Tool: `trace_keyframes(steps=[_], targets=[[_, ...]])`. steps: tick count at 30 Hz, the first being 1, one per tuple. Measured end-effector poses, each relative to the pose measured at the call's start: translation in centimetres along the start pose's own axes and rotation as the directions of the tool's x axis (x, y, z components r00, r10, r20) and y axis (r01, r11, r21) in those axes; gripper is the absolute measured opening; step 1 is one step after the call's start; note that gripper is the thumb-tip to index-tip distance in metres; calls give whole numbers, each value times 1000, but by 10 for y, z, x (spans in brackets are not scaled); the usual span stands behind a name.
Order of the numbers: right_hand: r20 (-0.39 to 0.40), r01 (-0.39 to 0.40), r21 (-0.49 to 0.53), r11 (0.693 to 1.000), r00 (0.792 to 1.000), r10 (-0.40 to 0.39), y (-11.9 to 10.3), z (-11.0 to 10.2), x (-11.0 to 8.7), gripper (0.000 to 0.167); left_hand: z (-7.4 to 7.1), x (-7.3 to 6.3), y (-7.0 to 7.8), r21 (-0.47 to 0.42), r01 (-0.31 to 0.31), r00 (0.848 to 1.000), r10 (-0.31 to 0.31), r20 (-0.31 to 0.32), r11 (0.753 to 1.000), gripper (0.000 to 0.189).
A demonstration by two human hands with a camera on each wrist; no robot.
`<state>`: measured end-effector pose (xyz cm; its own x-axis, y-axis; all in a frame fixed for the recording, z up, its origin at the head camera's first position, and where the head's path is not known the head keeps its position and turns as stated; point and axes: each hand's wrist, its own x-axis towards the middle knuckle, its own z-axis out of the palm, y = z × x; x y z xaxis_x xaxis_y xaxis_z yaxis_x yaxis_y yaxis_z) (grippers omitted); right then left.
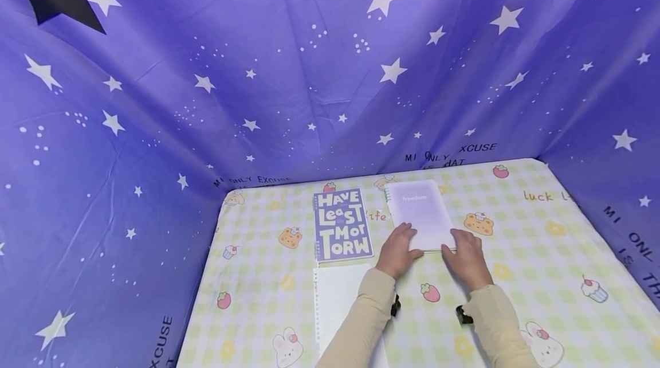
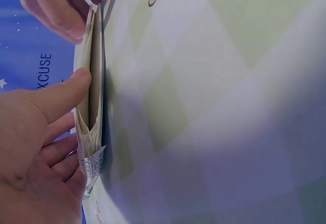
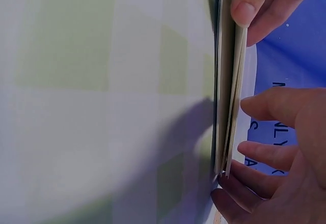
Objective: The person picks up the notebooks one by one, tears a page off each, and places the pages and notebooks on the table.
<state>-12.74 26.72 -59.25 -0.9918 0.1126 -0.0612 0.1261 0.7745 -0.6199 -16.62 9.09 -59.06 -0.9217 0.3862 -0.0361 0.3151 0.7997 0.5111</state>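
A purple spiral notebook point(image 1: 420, 213) with "freedom" on its cover lies on the table, coil along its left side. My left hand point(image 1: 397, 250) touches its near left corner, thumb at the near edge. In the left wrist view, that thumb point(image 2: 76, 84) rests against the page edges, and the other fingers reach along the coil point(image 2: 92, 164). At the near right corner is my right hand point(image 1: 466, 256), its fingers loosely spread along the side. The right wrist view shows the page edges point(image 3: 226, 96) slightly parted beside my right thumb point(image 3: 262, 107).
Left of the purple notebook lies a blue notebook point(image 1: 342, 224) with large white lettering. Nearer me, an open lined page point(image 1: 337, 293) with punched holes is partly under my left sleeve. A checked cloth point(image 1: 258, 310) covers the table, and a purple star curtain point(image 1: 289, 98) surrounds it.
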Motion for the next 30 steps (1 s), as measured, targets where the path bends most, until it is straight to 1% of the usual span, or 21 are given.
trace_keyframes(steps=[4,8,9,13,16,20,23,26,30], targets=[[-7,0,-10,1000,1000,0,1,1,1,56,0,1,-1,-16,5,1000,-4,11,1000,54],[5,-12,-1,1000,1000,12,1,1,1,56,0,2,-2,-58,24,999,-23,25,998,50],[6,-14,-1,1000,1000,14,1,1,1,56,0,2,-2,-63,25,1000,-24,20,998,49],[-9,3,-14,1000,1000,-3,3,1,2,55,0,4,-2,-33,12,1000,-11,17,999,51],[-23,17,-12,1000,1000,-17,4,1,2,55,-1,4,1,6,4,1000,-4,21,1000,55],[-31,23,12,1000,999,-22,4,0,3,53,-1,3,2,10,13,1000,-14,12,1000,52],[-37,7,36,999,999,-6,2,-1,4,52,0,2,2,3,18,1000,-18,6,1000,51],[-46,-26,68,997,999,29,1,-3,4,51,1,2,2,-4,25,1000,-25,9,1000,50],[-83,-44,118,992,995,54,-1,-5,6,47,2,2,2,-3,34,999,-34,12,999,50]])
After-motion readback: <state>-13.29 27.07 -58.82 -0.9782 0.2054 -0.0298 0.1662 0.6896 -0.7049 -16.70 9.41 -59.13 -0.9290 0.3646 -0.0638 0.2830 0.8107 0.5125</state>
